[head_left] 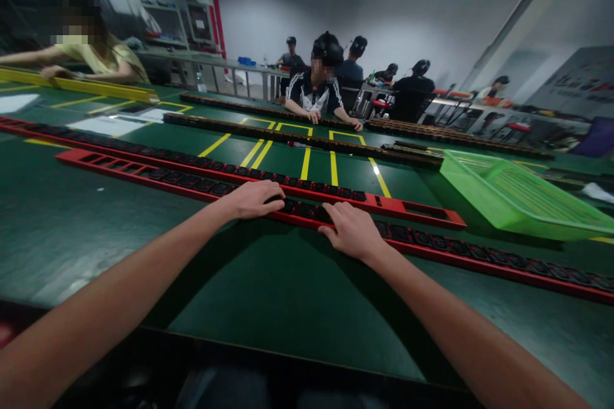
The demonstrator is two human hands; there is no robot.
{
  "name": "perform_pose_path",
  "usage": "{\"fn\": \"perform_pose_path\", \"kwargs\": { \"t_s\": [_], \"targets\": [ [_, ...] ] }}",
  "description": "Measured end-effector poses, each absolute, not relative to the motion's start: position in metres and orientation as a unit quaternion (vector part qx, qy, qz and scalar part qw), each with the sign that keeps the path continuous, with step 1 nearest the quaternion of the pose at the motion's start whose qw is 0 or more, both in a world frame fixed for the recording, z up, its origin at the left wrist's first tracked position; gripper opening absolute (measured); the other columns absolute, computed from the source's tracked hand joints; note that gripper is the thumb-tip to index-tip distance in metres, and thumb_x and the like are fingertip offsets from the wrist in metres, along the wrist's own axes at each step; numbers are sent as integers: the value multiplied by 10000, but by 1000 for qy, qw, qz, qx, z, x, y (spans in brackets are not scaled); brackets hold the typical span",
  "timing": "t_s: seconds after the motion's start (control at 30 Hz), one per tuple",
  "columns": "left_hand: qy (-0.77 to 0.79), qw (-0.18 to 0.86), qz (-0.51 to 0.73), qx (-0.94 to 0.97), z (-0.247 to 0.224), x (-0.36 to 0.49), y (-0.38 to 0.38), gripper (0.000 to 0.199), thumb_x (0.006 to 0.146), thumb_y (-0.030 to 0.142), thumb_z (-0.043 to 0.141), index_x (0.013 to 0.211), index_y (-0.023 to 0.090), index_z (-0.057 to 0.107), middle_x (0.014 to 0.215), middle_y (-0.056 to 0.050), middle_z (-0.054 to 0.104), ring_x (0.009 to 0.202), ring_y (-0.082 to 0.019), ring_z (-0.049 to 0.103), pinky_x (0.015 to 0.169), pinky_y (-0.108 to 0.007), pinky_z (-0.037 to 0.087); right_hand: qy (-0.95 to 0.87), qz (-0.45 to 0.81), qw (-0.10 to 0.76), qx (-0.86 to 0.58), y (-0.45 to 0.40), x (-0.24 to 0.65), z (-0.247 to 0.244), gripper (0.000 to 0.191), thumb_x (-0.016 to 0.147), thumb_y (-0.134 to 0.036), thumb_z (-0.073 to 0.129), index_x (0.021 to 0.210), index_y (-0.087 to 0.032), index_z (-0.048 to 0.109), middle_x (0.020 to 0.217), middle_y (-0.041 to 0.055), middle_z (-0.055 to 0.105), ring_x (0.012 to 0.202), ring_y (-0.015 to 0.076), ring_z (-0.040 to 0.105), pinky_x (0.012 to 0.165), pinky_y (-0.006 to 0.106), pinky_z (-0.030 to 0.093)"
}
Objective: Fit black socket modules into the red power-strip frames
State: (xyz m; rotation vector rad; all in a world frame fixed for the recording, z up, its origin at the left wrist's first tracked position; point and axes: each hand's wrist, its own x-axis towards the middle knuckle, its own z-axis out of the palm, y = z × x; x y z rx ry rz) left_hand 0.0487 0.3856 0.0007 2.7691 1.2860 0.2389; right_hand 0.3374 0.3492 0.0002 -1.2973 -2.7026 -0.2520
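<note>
A long red power strip (pixel 422 249) with a row of black sockets lies on the green table, running from left of the middle out past the right edge. My left hand (pixel 254 199) is laid over it, its fingers curled on the black sockets. To the right, my right hand (pixel 354 229) has its fingers over the sockets and its thumb at the near edge. A few sockets show between the hands; those under the fingers are hidden. The strip's left end has vacant rectangular slots. Just behind lies a second red power strip (pixel 407 208), also with black sockets.
A green plastic basket (pixel 508 204) stands at the right, close behind the strips. Dark long rails (pixel 268 131) lie farther back. White sheets (pixel 103 124) and a yellow rail (pixel 110 89) are at the left. Several people sit or work beyond.
</note>
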Motion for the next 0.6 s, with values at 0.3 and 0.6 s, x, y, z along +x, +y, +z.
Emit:
{"fn": "perform_pose_path", "kwargs": {
  "t_s": [0.3,0.6],
  "targets": [
    [430,67,89,896,-2,50,386,352,998,300,302,1166,161,577,1157,-90,625,1080,-225,583,965,-373,446,-898,-59,77,-428,352,338,2,494,941,-440,545,1320,-124,567,1203,167,673,1095,301,628,890,420,516],
    [423,23,82,902,-2,59,380,383,1024,330,292,1180,138,585,1170,-106,633,1106,-239,594,971,-371,452,-900,-51,81,-425,352,337,2,504,945,-440,556,1317,-99,567,1184,173,675,1069,302,636,893,429,523]
  ]
}}
